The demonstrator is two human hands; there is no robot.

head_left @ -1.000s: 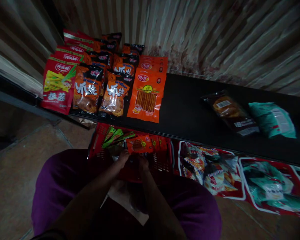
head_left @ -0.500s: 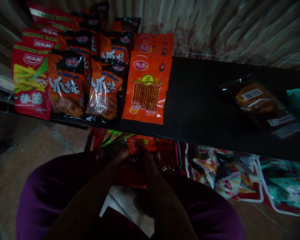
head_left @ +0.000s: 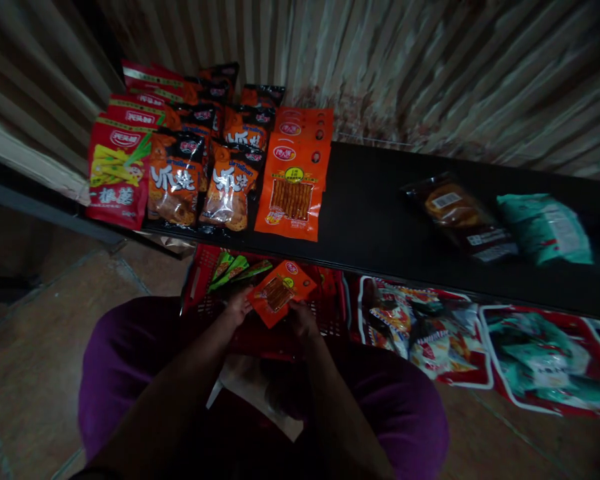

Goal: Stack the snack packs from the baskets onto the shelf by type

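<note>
Between my two hands is an orange snack packet (head_left: 282, 291) with a see-through window, tilted above a red basket (head_left: 193, 293). My left hand (head_left: 238, 306) grips its left edge. At its lower right edge my right hand (head_left: 304, 319) has its fingers closed on it. Green snack packets (head_left: 229, 269) lie in the basket beside my left hand. On the black shelf just beyond stands a stack of matching orange packets (head_left: 293, 190).
Black-and-orange snack bags (head_left: 176, 179) and red snack bags (head_left: 119, 175) stand at the shelf's left. A brown packet (head_left: 457, 212) and a teal bag (head_left: 545, 228) lie to the right on the black shelf (head_left: 365, 200). Two more filled baskets (head_left: 490, 380) sit below it.
The orange packet has risen out of the basket and turned at an angle between my hands. My view has shifted, so the shelf's right side shows more.
</note>
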